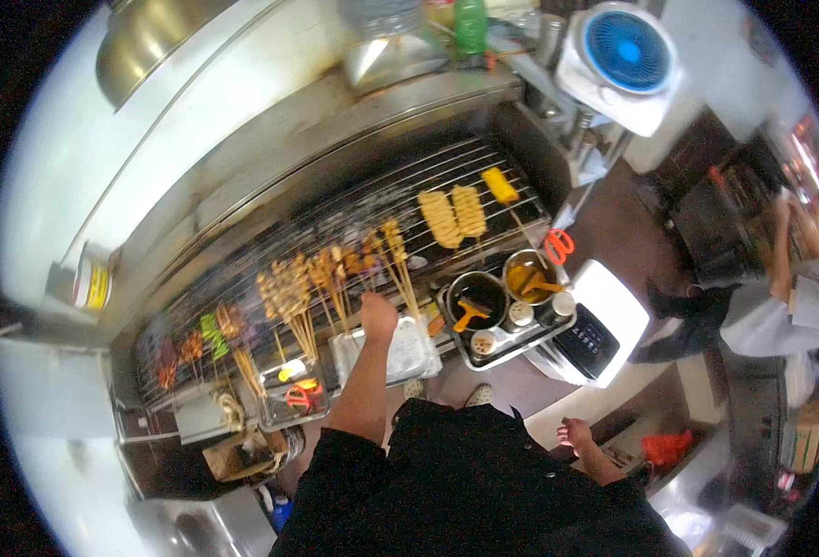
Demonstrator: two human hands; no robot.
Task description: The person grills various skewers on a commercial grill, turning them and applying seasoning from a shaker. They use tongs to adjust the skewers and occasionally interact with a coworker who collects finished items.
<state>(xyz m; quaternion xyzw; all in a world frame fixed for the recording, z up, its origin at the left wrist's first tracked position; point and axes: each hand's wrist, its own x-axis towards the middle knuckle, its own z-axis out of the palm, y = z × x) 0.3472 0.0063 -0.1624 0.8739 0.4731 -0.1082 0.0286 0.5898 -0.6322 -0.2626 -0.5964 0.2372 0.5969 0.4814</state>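
Note:
My left hand (379, 314) reaches over the front edge of the long charcoal grill (317, 215). Its fingers are closed at the stick ends of browned meat skewers (361, 260); the exact number held is hidden. Below that hand lies a silver metal tray (396, 351). To its left, a thick bunch of meat skewers (284, 290) rests on the grate, and to its right are more skewers (396, 243) with bare sticks pointing toward me. My right hand (572, 433) hangs away from the grill by my side, fingers loosely curled and apart, with nothing visible in it.
Two flat pale pieces (439, 219) and a yellow piece (500, 186) lie on the grate's right. Sauce pots (477, 299) with orange-handled brushes and shaker jars stand beside a white appliance (604, 325). Red scissors (304, 397) lie in a left tray. Another person (776, 316) stands at right.

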